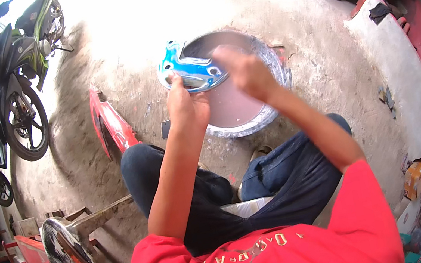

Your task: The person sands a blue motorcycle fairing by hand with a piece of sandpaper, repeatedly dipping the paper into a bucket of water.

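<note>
My left hand (188, 106) grips a glossy blue plastic panel (176, 64), curved and pierced with holes, its thumb over the near edge. The panel is held up above the left side of a round basin (247, 128) full of murky pinkish-grey water. Close to the panel's right end is my right hand (252, 76), over the water. Motion smears its fingers, so whether they hold anything cannot be made out.
A red body panel (117, 125) lies on the concrete floor (126, 51) left of the basin. Motorcycles (22, 106) stand at the far left. A worn plastic chair (80, 262) is at the near left. A pale ledge (401, 84) with clutter runs along the right.
</note>
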A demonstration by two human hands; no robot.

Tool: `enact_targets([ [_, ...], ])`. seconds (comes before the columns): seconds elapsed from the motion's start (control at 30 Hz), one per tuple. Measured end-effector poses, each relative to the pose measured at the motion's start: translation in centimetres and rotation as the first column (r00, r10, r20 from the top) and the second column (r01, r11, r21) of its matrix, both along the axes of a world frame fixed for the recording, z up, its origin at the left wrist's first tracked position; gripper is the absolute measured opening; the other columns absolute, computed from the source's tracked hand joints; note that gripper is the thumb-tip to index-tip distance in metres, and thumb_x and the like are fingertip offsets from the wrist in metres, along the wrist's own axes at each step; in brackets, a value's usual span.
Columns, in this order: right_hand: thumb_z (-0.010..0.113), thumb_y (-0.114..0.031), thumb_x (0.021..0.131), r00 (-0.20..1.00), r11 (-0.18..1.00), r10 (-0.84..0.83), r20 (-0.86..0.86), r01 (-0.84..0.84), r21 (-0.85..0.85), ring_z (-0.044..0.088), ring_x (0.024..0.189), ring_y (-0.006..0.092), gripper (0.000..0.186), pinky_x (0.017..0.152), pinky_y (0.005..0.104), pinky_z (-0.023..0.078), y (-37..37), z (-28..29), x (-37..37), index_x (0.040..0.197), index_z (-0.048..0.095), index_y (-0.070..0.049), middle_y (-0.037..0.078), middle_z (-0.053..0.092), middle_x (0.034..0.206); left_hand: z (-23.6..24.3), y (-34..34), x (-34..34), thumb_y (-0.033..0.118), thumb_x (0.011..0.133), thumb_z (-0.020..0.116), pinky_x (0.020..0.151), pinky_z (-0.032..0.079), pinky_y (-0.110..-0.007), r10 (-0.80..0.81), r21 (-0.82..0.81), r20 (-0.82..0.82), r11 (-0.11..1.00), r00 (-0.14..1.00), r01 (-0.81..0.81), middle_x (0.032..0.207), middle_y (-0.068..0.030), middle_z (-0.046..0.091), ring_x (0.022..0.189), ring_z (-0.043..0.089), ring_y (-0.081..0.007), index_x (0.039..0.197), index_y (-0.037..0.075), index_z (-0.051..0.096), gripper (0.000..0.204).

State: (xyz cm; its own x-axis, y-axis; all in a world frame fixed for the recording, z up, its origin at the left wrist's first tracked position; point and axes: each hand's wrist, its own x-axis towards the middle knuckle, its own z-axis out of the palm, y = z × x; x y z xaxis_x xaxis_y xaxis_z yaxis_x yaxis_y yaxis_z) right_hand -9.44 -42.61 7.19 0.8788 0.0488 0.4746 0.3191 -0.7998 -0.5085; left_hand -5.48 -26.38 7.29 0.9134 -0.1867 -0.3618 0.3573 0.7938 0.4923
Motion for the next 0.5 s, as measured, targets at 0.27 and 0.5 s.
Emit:
enact_targets([
  [0.27, 0.05, -0.002, 0.087, 0.988, 0.999, -0.035, -0.152, 0.041, 0.036, 0.066, 0.116, 0.0319, 0.043, 0.101, 0.0419, 0.052, -0.1, 0.4, 0.3, 0.127, 0.064, -0.007, 0.017, 0.067, 0.125, -0.3, 0.3, 0.1, 0.031, 0.112, 0.024, 0.105, 0.048, -0.052, -0.033, -0.004, 0.0, 0.999, 0.999, 0.033, 0.133, -0.0183, 0.057, 0.12, 0.059, -0.0314, 0.138, 0.006, 0.042, 0.04],
  [0.5, 0.057, 0.004, 0.086, 0.946, 0.986, -0.101, -0.308, 0.138, 0.099, 0.063, 0.123, 0.0295, 0.04, 0.105, 0.0411, 0.05, -2.0, 1.4, 1.0, 0.125, 0.067, -0.004, 0.02, 0.066, 0.128, 0.8, -0.2, -0.4, 0.03, 0.112, 0.029, 0.102, 0.05, -0.049, -0.014, -0.005, -0.034, 1.0, 0.999, 0.014, 0.13, -0.0155, 0.058, 0.119, 0.059, -0.0296, 0.138, 0.005, 0.042, 0.038],
])
